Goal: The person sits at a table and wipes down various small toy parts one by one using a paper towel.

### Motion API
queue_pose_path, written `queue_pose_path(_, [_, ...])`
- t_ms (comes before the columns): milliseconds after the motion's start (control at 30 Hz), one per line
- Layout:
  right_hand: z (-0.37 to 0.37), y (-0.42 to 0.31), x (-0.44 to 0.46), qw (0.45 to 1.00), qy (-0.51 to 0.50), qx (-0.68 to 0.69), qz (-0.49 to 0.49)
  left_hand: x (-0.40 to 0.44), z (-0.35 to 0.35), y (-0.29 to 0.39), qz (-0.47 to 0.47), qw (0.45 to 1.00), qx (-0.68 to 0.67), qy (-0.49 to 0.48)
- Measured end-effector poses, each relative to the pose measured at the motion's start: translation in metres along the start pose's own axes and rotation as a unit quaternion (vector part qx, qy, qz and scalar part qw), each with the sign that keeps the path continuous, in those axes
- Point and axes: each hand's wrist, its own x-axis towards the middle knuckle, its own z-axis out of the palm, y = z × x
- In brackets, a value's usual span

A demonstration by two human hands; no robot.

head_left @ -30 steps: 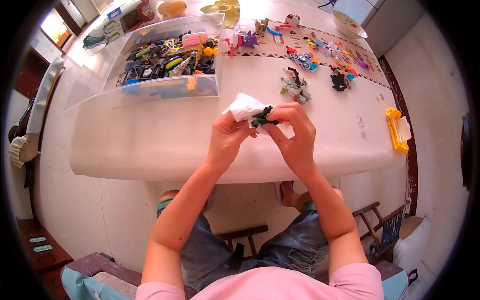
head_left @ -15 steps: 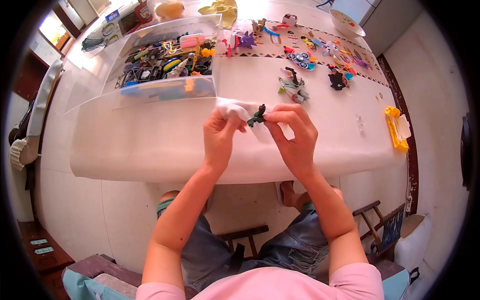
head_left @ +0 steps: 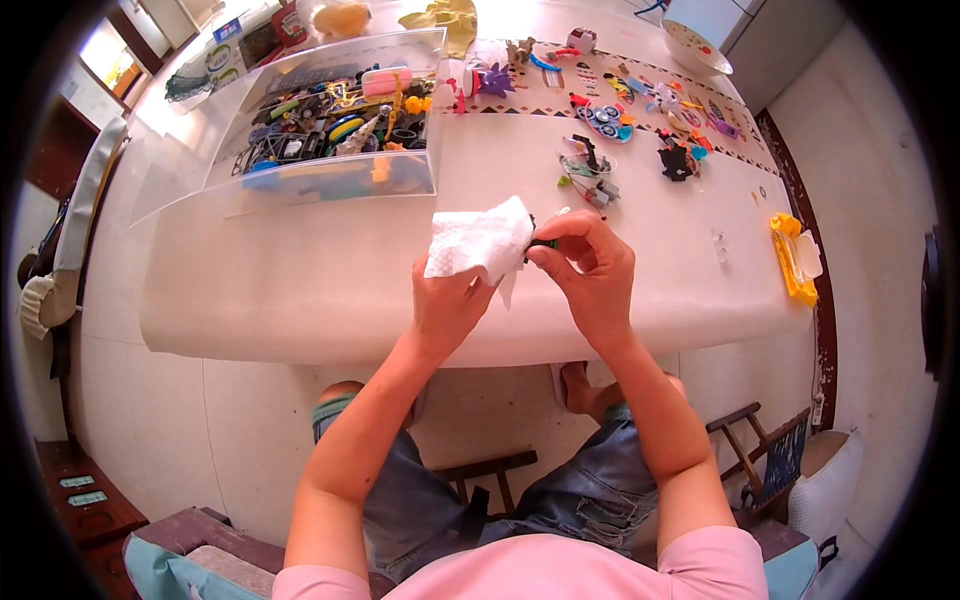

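Note:
My left hand [head_left: 447,305] is closed on a white wet wipe [head_left: 475,240], which spreads over its fingers and hides most of them. The wipe's right edge presses against a small dark green toy figure [head_left: 541,243]. Thumb and forefinger of my right hand [head_left: 590,270] pinch that figure from the right; much of it is covered by the wipe and fingertips. Both hands are held close together above the near part of the white-covered table [head_left: 300,290].
A clear plastic box [head_left: 330,185] full of mixed small toys stands at the back left. Loose toys, including a blue spinner [head_left: 606,122] and grey toy parts [head_left: 592,180], lie farther back. A yellow wipes pack [head_left: 793,260] is near the right edge; a bowl [head_left: 697,48] sits far right.
The wipe, bunched in my left hand before, is now spread out and brought against the toy figure. My left hand has turned, and the figure is now more hidden.

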Motion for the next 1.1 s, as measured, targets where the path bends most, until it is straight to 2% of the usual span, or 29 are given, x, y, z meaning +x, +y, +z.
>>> queue_pose_path(167, [-0.001,0.003,0.0,0.997,-0.012,0.066,0.028,0.001,-0.002,0.007,0.029,0.998,0.053,0.011])
queue_pose_path(267, [-0.002,0.002,-0.001,0.99,-0.022,0.122,0.07,0.001,-0.001,0.001,0.078,0.996,0.016,0.038])
queue_pose_path(367, [0.0,0.002,0.0,0.987,-0.027,0.15,0.06,0.004,-0.002,0.005,0.064,0.997,0.027,0.024])
queue_pose_path(467, [0.0,0.006,0.0,0.989,-0.032,0.146,0.022,0.007,-0.004,0.009,-0.014,0.999,-0.029,0.024])
queue_pose_path(500, [0.0,0.005,0.0,0.99,-0.032,0.136,0.013,0.007,-0.004,0.009,-0.093,0.987,-0.127,0.044])
queue_pose_path(567, [-0.001,0.004,0.001,0.991,-0.041,0.125,-0.002,0.008,-0.002,0.006,-0.245,0.914,-0.313,0.081])
queue_pose_path(600, [-0.004,0.004,0.002,0.991,-0.047,0.124,-0.007,0.011,-0.003,-0.003,-0.261,0.883,-0.378,0.09])
queue_pose_path(700, [-0.006,0.002,0.003,0.986,-0.08,0.146,0.01,0.017,-0.009,-0.008,-0.336,0.797,-0.502,0.01])
queue_pose_path(733, [-0.006,0.0,0.004,0.983,-0.094,0.158,0.021,0.015,-0.012,-0.01,-0.346,0.768,-0.536,-0.048])
queue_pose_path(833, [-0.007,0.0,0.005,0.979,-0.094,0.153,0.093,0.018,-0.014,-0.003,-0.299,0.772,-0.541,-0.146])
queue_pose_path(967, [-0.012,-0.001,0.007,0.975,-0.093,0.165,0.119,0.019,-0.01,0.001,-0.285,0.802,-0.509,-0.127])
queue_pose_path(1067, [-0.014,0.001,0.007,0.969,-0.107,0.184,0.123,0.017,-0.013,-0.003,-0.323,0.773,-0.525,-0.151])
queue_pose_path(1100, [-0.014,0.0,0.008,0.966,-0.117,0.193,0.127,0.017,-0.012,-0.004,-0.314,0.778,-0.523,-0.151])
